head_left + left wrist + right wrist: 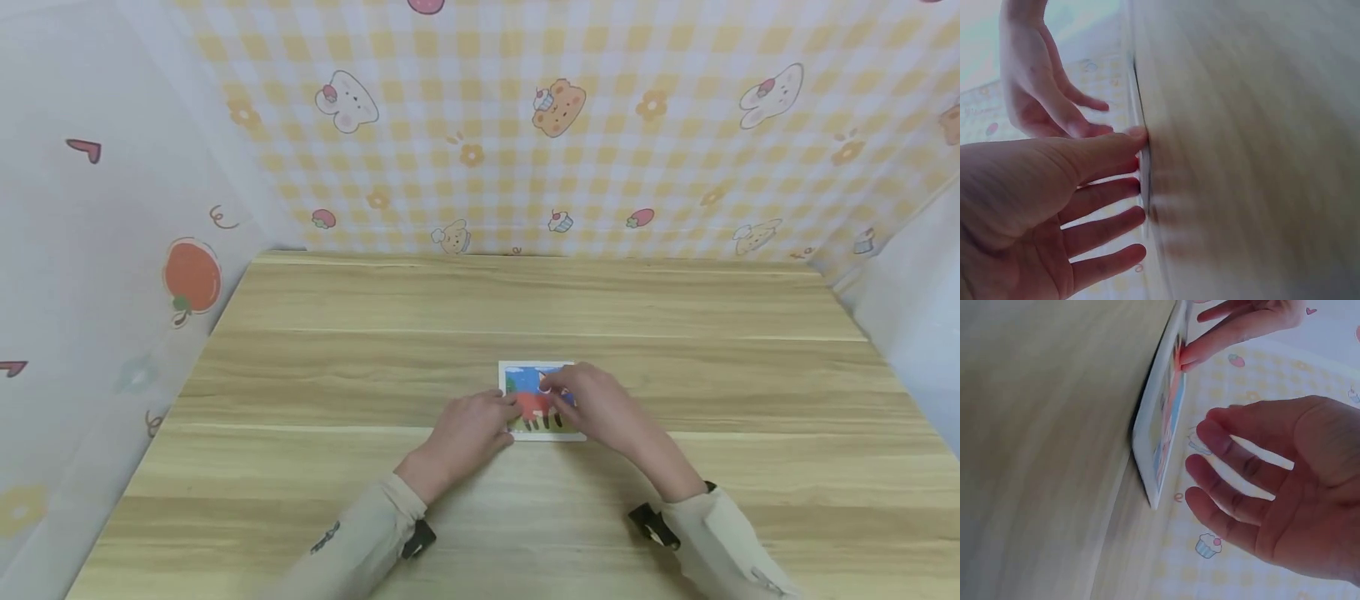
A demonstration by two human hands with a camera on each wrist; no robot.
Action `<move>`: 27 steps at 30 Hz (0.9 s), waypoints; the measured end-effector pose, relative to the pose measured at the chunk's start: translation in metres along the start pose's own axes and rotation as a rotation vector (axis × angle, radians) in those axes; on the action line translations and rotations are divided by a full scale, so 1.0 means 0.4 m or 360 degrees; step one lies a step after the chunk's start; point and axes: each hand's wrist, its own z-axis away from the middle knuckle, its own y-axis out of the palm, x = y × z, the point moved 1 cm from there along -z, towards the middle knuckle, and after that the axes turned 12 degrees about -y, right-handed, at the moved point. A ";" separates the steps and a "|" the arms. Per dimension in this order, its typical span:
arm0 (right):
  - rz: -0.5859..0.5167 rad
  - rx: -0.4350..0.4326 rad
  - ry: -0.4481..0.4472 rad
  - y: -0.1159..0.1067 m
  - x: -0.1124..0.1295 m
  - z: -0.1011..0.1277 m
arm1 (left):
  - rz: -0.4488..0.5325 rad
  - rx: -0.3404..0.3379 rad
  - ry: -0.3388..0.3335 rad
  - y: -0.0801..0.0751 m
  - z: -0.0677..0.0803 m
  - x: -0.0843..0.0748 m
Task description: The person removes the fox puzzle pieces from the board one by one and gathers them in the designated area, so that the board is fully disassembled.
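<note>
Picture board (534,404), left hand (471,429) on edge, right hand (602,408) above (tabletop (360,358) all round)

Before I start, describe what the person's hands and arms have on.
The left hand and right hand are gloveless. The left sleeve and right sleeve are long and pale beige, each with a small dark marking. A small black device shows by each cuff: left device, right device.

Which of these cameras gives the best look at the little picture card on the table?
The head view: it looks down on the card, so its colourful picture shows, though partly covered. The right wrist view shows it at a steep slant, its picture squeezed narrow; the left wrist view shows little more than a thin edge.
</note>
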 end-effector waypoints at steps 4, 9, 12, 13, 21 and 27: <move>0.0028 0.0009 0.0010 0.014 -0.008 -0.031 | -0.0004 0.0000 -0.0007 0.003 0.002 -0.002; -0.0092 0.0039 0.0086 0.022 -0.018 -0.066 | -0.0008 -0.0009 -0.0021 -0.001 0.005 -0.002; -0.0162 0.0082 0.0152 0.022 -0.023 -0.080 | -0.0007 -0.0021 -0.0026 -0.001 0.003 -0.001; -0.0183 0.0094 0.0168 0.022 -0.024 -0.084 | -0.0003 -0.0028 -0.0026 -0.001 0.002 -0.001; -0.0220 0.0114 0.0260 0.030 -0.028 -0.109 | 0.0019 -0.0057 -0.0010 -0.001 -0.003 0.004; -0.0165 0.0110 0.0304 0.035 -0.032 -0.114 | 0.0030 -0.0041 -0.0011 -0.001 -0.007 0.003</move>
